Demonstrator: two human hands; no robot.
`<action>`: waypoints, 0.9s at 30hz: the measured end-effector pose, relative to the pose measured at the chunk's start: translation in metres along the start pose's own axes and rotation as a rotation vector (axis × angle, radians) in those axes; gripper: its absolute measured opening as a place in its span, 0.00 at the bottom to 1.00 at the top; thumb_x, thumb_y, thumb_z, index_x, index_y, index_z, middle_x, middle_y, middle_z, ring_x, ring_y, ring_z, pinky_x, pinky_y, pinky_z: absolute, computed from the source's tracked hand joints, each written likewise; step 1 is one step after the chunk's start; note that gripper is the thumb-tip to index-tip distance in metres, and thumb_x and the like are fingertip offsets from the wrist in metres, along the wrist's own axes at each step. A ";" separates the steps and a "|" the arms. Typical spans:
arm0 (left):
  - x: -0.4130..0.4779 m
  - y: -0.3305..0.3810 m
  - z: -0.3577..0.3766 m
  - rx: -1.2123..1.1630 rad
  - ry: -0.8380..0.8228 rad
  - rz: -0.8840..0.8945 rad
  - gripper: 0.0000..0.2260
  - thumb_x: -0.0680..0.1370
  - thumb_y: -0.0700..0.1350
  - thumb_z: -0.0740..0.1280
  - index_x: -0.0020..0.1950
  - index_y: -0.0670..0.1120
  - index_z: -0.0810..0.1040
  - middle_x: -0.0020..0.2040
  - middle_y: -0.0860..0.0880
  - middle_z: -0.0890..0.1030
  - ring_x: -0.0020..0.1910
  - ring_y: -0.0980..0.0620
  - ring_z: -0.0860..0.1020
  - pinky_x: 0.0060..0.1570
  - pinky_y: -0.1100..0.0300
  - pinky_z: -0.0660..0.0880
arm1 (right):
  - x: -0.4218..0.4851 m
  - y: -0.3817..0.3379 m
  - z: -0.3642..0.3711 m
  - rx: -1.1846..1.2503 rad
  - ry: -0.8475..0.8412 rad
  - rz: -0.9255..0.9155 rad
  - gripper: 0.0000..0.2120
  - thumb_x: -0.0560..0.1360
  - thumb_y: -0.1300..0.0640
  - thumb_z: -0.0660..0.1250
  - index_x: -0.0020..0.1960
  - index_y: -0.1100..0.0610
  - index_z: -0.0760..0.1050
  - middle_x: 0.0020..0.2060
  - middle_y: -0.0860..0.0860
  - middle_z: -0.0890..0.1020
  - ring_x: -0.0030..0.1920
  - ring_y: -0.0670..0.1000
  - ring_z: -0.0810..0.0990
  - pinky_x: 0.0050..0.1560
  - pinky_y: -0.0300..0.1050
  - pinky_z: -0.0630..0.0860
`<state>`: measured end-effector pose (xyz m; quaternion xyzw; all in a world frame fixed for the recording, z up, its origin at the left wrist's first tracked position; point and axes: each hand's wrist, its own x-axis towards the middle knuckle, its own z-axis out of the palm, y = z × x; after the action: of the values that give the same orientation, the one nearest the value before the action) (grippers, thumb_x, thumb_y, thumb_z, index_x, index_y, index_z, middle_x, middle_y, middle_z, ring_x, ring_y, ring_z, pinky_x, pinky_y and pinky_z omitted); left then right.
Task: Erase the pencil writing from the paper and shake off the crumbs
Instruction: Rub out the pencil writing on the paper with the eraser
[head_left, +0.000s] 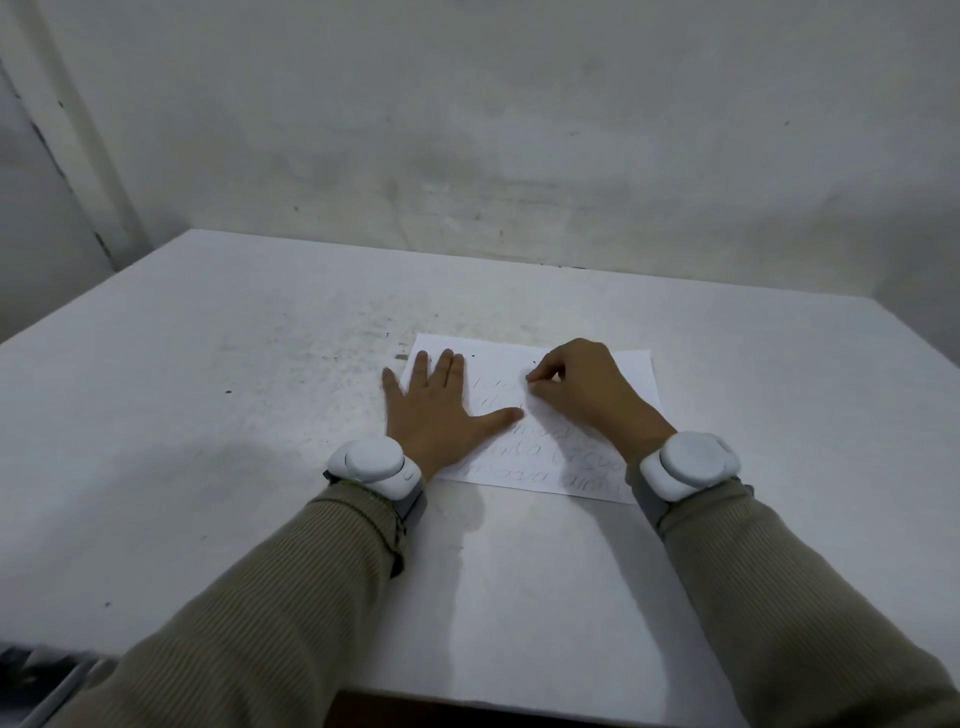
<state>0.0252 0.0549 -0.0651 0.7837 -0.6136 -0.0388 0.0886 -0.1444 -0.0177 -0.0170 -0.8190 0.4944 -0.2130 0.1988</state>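
You are in the erasing step. Your left hand (441, 410) lies flat with fingers straight and spread, pressing down the left part of the paper (631, 374), little finger off its left edge onto the white table (208, 415). Your right hand (576, 389) is curled, thumb and fingertips pinched together on something small and dark. It is too small to make out, but it is most likely the eraser (528, 378).

That pinch touches down on the upper lines of the pencil writing (545, 460), just beyond the tip of your left thumb. The sheet sits at mid-table, slightly skewed, directly under both hands. The far lines look faint and the near lines read darker, so by my judgement most of the rubbing is ahead of you and the shake-off is not yet due.

The next move calls for short strokes worked toward you, line by line. Keep the flat hand firm and close to the rubbing point, or the thin sheet may crease.
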 end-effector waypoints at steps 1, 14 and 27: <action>0.000 0.000 0.000 0.002 0.000 0.000 0.51 0.68 0.80 0.45 0.81 0.48 0.45 0.82 0.52 0.46 0.80 0.49 0.42 0.74 0.35 0.40 | -0.004 -0.002 0.001 -0.002 -0.025 -0.023 0.05 0.72 0.60 0.70 0.45 0.57 0.85 0.41 0.46 0.84 0.35 0.39 0.75 0.37 0.26 0.66; 0.000 0.000 -0.002 0.018 -0.003 -0.001 0.51 0.68 0.80 0.44 0.81 0.48 0.45 0.82 0.52 0.46 0.80 0.48 0.42 0.74 0.35 0.40 | -0.001 -0.006 0.002 -0.035 -0.039 -0.019 0.06 0.71 0.62 0.69 0.43 0.57 0.85 0.42 0.47 0.85 0.35 0.39 0.75 0.36 0.27 0.67; 0.002 -0.001 0.002 0.008 0.005 -0.002 0.52 0.67 0.81 0.44 0.81 0.48 0.46 0.82 0.52 0.47 0.80 0.48 0.42 0.74 0.35 0.40 | -0.006 -0.008 0.009 0.041 -0.005 -0.007 0.06 0.71 0.62 0.69 0.44 0.58 0.85 0.42 0.47 0.85 0.32 0.38 0.72 0.34 0.28 0.65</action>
<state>0.0267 0.0532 -0.0671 0.7848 -0.6126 -0.0344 0.0868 -0.1367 -0.0076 -0.0209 -0.8169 0.4867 -0.2218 0.2158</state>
